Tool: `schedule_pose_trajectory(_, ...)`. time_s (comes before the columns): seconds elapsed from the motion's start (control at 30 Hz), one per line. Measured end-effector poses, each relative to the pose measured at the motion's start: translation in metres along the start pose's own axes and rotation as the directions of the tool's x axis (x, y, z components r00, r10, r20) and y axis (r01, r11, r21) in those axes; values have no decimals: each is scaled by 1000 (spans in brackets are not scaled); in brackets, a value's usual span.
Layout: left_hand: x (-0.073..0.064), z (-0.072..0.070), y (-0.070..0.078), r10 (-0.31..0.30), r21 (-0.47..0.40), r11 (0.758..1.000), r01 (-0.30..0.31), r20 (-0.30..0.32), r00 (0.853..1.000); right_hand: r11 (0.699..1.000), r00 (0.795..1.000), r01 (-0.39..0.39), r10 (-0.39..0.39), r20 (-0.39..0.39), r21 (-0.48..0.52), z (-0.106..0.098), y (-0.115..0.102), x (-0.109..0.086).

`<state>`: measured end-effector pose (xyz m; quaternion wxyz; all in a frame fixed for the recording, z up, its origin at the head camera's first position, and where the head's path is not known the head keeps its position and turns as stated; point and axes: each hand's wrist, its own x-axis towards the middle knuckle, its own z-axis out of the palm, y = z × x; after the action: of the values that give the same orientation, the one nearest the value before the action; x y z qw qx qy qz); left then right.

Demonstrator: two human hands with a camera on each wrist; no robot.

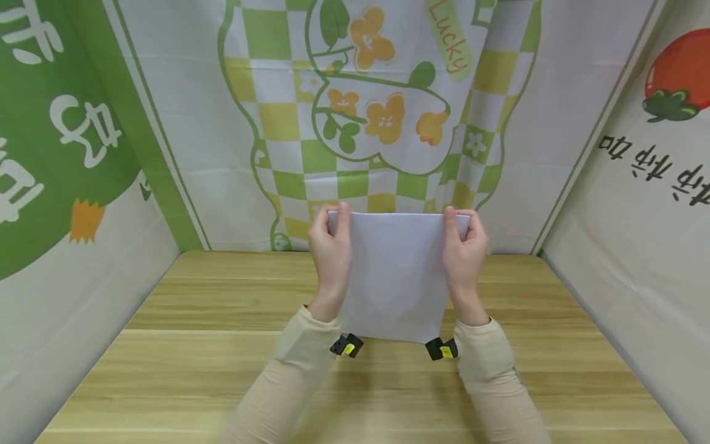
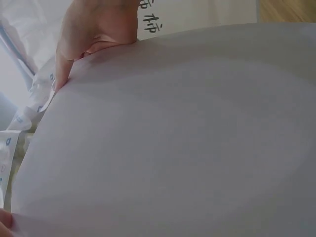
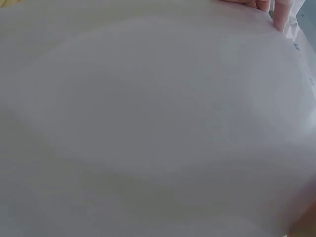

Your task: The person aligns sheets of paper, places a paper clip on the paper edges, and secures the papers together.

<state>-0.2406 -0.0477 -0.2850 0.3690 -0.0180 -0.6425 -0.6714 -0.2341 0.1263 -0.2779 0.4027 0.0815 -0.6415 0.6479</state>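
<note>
A plain white sheet of paper (image 1: 396, 277) hangs upright between the two hands above the table, its top edge nearly level. My left hand (image 1: 333, 253) pinches its upper left corner, with the thumb on the near side and curled fingers behind. At the upper right corner my right hand (image 1: 465, 253) pinches it the same way. In the left wrist view the paper (image 2: 163, 138) fills most of the picture, with the right hand (image 2: 101, 27) gripping the far edge. The right wrist view is nearly all paper (image 3: 158, 108), with the left hand's fingers (image 3: 281, 15) at the top.
Below lies a wood-grain table (image 1: 222, 357). A checked, flowered cloth (image 1: 383, 123) hangs behind it. Printed cloth walls stand on the left (image 1: 66, 296) and right (image 1: 627, 277). Small black wrist devices (image 1: 346, 346) sit near the paper's lower corners.
</note>
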Motion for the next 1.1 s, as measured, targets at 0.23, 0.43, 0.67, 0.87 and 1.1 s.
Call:
schedule_pose_trajectory(0.23,-1,1,2,15,-9,1000,-15,2,1000,998,997,56,-57,-50,-6,3,-2,-3)
schedule_pose_trajectory(0.43,-4,-2,10,-15,-19,1000,15,22,1000,999,997,43,-43,-64,-7,4,2,-4)
schedule_pose_trajectory(0.67,-12,-3,38,-50,-14,999,51,29,998,998,996,59,-60,-66,-8,5,2,-3)
schedule_pose_trajectory(0.87,-10,-3,39,-35,-28,999,36,25,999,997,994,74,-75,-84,-12,5,-1,-2)
schedule_pose_trajectory(1.1,-10,-5,35,-72,-32,997,74,50,996,999,996,54,-54,-72,-2,4,2,-3)
